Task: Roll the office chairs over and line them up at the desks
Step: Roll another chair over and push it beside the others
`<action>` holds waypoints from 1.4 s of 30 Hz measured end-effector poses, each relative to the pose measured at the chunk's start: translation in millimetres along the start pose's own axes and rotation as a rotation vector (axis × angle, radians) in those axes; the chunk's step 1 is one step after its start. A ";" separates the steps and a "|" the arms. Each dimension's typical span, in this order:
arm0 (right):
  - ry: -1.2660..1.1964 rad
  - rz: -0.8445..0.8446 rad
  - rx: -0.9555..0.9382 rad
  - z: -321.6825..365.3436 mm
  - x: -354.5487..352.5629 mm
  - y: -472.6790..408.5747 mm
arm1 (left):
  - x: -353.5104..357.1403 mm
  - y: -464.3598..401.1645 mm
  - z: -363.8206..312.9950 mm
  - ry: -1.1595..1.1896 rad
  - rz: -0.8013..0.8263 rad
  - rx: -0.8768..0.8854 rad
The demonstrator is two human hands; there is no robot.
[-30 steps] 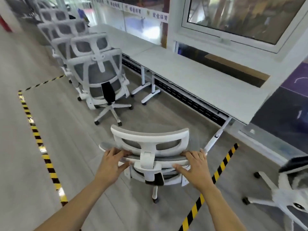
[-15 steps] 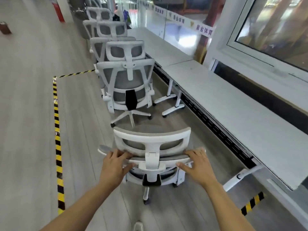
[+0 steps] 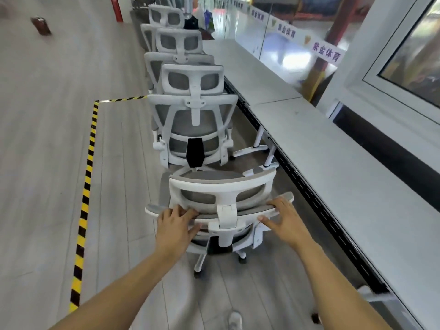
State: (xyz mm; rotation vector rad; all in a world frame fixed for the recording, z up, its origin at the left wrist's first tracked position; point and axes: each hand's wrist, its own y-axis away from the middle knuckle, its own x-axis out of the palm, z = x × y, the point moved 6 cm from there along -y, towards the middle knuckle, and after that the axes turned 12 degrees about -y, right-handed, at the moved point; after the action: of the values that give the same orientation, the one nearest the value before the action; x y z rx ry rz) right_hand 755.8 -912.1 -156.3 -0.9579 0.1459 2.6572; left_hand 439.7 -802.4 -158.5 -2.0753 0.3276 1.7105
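Both hands, left hand (image 3: 175, 226) and right hand (image 3: 284, 221), grip the chair (image 3: 221, 186), now seemingly closer to the chair row (image 3: 192, 115).

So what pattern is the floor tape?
Yellow and black diagonal stripes on the floor tape, seen in the head view.

A: Where's the nearest chair (image 3: 221, 208)?

B: Near centre, with the left hand (image 3: 175, 225) and right hand (image 3: 283, 221) on its back's top edge.

A: And beyond it?

B: A row of chairs (image 3: 192, 120) runs into the distance, just left of the desks (image 3: 333, 163). Floor tape (image 3: 85, 194) lies well left.
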 end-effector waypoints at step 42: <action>0.206 -0.375 0.117 22.1 -61.7 -4.6 | -50.4 -83.0 -152.5 0.099 -0.099 0.435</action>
State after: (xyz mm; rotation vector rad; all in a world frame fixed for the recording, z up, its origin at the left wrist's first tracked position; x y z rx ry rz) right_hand 788.8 -919.1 -100.0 -1.0981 0.1487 2.1850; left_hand 598.6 -805.0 -72.5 -1.8224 0.5622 1.3388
